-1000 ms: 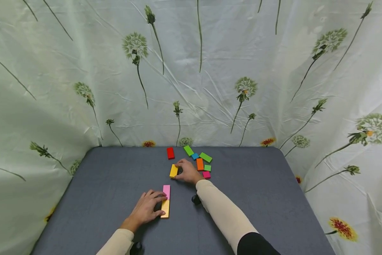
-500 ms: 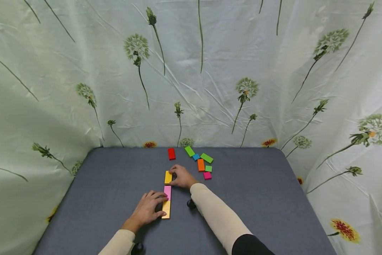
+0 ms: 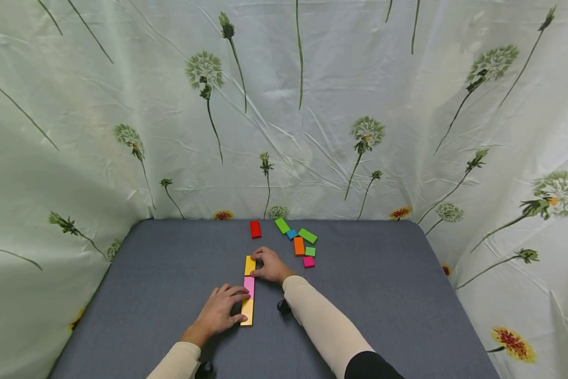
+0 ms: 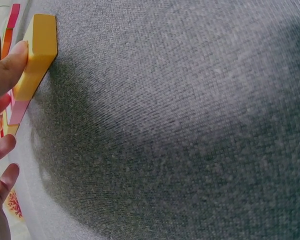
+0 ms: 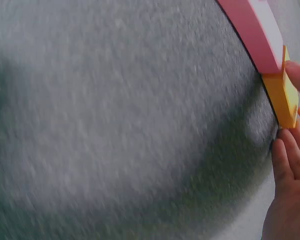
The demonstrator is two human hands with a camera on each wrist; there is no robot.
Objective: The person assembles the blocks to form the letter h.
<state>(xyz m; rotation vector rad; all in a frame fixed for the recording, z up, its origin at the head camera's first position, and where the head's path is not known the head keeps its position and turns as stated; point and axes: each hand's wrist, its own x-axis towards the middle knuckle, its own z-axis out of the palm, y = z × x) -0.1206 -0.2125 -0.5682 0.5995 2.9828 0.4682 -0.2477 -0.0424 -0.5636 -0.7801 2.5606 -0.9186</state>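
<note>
Three blocks lie end to end in a row on the grey tabletop: a light orange one (image 3: 248, 311) nearest, a pink one (image 3: 249, 284) in the middle and a yellow one (image 3: 249, 266) farthest. My left hand (image 3: 217, 309) rests against the row from the left, thumb on the light orange block and index finger at the pink one. From the right, my right hand (image 3: 271, 266) holds the yellow block between thumb and fingers. The right wrist view shows this yellow block (image 5: 277, 92) meeting the end of the pink block (image 5: 255, 35).
Beyond my right hand lies a loose group: an orange block (image 3: 299, 246), a magenta block (image 3: 308, 261), a blue block (image 3: 291, 235) and several green blocks (image 3: 308, 236). A red block (image 3: 255, 229) lies apart near the table's far edge. Behind hangs a flowered curtain (image 3: 312, 158).
My right hand has brought the yellow block nearer and slightly left, up to the pink block's far end. My left hand has stayed on the row.
</note>
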